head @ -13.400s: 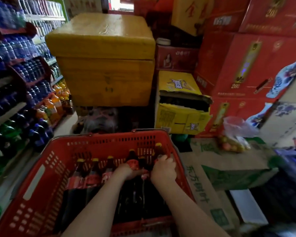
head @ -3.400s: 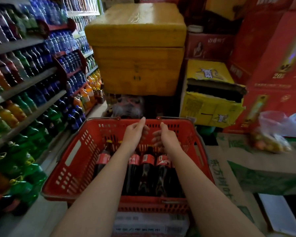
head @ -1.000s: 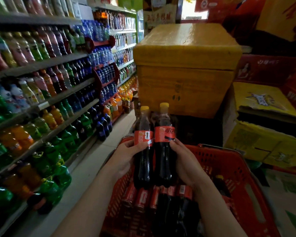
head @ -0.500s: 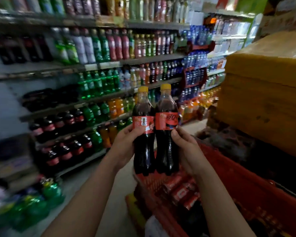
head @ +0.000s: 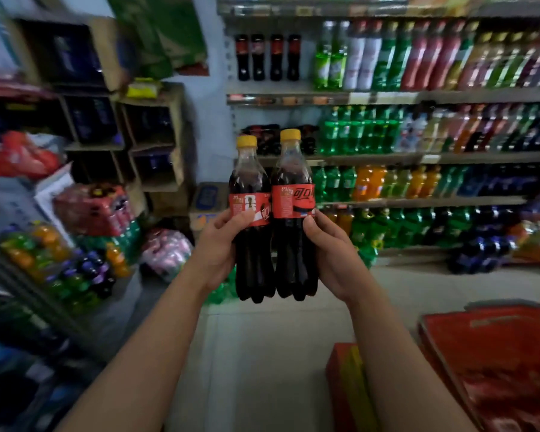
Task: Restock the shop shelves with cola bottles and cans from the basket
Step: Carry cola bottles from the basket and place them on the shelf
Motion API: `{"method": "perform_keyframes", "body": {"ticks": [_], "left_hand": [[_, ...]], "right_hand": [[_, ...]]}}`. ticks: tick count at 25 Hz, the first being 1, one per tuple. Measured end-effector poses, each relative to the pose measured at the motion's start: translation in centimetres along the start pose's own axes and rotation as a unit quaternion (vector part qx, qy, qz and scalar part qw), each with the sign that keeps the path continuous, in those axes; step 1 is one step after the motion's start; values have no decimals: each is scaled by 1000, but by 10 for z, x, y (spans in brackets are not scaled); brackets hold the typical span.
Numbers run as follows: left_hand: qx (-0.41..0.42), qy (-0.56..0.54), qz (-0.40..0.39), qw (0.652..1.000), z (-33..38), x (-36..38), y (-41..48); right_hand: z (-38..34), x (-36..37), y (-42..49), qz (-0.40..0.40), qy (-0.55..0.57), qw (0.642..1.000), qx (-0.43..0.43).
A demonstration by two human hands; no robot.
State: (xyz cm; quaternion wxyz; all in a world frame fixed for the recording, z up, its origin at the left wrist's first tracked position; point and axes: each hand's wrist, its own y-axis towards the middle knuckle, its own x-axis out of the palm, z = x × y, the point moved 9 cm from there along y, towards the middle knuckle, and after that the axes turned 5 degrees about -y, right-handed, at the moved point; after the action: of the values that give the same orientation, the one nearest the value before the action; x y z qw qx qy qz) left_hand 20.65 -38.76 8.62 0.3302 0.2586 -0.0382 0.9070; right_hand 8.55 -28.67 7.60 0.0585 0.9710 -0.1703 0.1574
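Here, left hand (head: pixel 214 247) wrapped round left bottle (head: pixel 252 254), fingers (head: pixel 231 218) curled onto its red label; right hand (head: pixel 331 254) wrapped round right bottle (head: pixel 293 251). Both upright, touching side by side, yellow caps up. Beyond the fingers, shelves (head: pixel 387 96) of drinks, cola row (head: pixel 268 57) above. Below and right of the fingers, blurred red basket (head: pixel 496 353).

basket (head: pixel 493 363): smeared red, cut off by right and bottom edges, contents indistinct.
shelf drinks (head: pixel 434 129): blurred toward the right, labels unreadable.
left hand (head: pixel 214 254), right hand (head: pixel 332 260): fingers largely hidden behind cola bottles (head: pixel 273 244).
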Motion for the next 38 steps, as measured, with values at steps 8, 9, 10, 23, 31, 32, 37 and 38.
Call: {"method": "perform_keyframes", "body": {"ticks": [8,9,10,23,31,32,37,38], "left_hand": [[38,11,45,998,49,-79,60],[46,14,42,998,53,-80,73],[50,15,40,998,55,-80,86],[36,32,-10,999,48,-51,351],[85,64,-15,994,97,-52,532],[91,66,-20,993,102,-55,553],[111,76,-67,989,125,-72,650],[110,78,-73,988,130,-76,668]], "right_hand": [[18,65,103,-62,0,998,-4],[14,65,117,-60,-4,998,-13],[10,62,128,-56,-8,998,-22],[-49,-32,356,1,-55,996,-70],[-101,-49,539,-31,-66,992,-107],[-104,-50,561,-31,-65,991,-110],[-119,-47,652,-21,-83,986,-143],[-122,-44,668,-22,-81,985,-149]]}}
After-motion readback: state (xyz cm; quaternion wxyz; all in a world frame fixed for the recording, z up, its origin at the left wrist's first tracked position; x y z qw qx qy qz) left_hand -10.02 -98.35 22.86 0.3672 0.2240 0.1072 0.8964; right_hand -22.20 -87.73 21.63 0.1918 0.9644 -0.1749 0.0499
